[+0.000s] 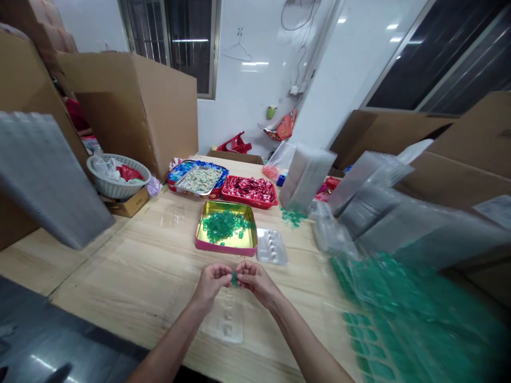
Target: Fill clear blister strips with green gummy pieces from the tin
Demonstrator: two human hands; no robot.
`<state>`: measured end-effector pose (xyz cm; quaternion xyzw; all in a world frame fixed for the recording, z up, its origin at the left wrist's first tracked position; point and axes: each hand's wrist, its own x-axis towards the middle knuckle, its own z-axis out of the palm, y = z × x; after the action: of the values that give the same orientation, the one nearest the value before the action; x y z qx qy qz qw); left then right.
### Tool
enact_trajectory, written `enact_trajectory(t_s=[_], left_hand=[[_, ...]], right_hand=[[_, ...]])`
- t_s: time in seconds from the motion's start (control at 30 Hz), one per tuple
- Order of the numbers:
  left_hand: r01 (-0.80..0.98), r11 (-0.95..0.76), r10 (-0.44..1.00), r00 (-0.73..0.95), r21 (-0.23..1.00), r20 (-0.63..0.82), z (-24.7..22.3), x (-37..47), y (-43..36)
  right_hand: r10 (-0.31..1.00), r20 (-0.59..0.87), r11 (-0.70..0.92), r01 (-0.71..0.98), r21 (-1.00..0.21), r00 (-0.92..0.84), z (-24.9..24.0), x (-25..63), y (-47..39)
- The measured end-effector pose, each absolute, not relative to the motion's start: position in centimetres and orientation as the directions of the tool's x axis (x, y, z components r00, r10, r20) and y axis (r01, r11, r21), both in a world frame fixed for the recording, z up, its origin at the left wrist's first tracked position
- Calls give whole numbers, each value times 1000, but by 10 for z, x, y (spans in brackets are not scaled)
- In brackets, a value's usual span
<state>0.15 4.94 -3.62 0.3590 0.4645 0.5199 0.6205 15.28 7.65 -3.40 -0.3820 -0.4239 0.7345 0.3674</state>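
Piece of green material (235,279), small, sits just below the frame's centre, pinched by the fingertips of both the left hand (213,282) and right hand (255,279). Just above them, a gold-lined tin (241,242) holds loose green pieces (223,223). Green sheets (419,314) spread at lower right.

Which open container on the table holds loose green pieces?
The gold-lined, pink-walled tin; the red tray behind it holds shiny red packets, the silver tray pale pieces.
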Motion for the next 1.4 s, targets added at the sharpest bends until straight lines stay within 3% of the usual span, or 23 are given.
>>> enact_trajectory(t_s=[0.17,0.33,0.43,0.53,0.63,0.77,1.1,1.23,1.4], left_hand=[[-468,320,947,145,824,-286,-23,-2,44],[-431,420,907,219,798,-359,-14,-5,47],[-392,439,898,228,809,-377,-13,-5,46],[-366,449,893,223,815,-392,-17,-4,44],[-236,389,921,91,891,-378,-27,-4,43],[-49,298,951,-74,953,-301,-47,-1,51],[378,158,985,-120,912,-121,-72,12,69],[530,76,996,-88,844,-35,-69,9,66],[600,20,990,-122,800,66,-58,13,59]], right_hand=[[885,-180,-274,-167,-947,-429,-26,153,67],[845,-128,-191,-69,-979,-520,-22,150,62],[868,-87,-28,127,-992,-489,-23,150,62],[939,58,213,439,-873,-339,-26,156,63],[966,126,238,580,-779,-226,-33,167,65],[971,63,178,523,-834,-230,-46,178,64],[981,28,95,345,-934,-193,-66,182,60],[982,-94,-92,20,-996,-161,-65,183,63],[944,-251,-321,-419,-849,-216,-54,184,61]])
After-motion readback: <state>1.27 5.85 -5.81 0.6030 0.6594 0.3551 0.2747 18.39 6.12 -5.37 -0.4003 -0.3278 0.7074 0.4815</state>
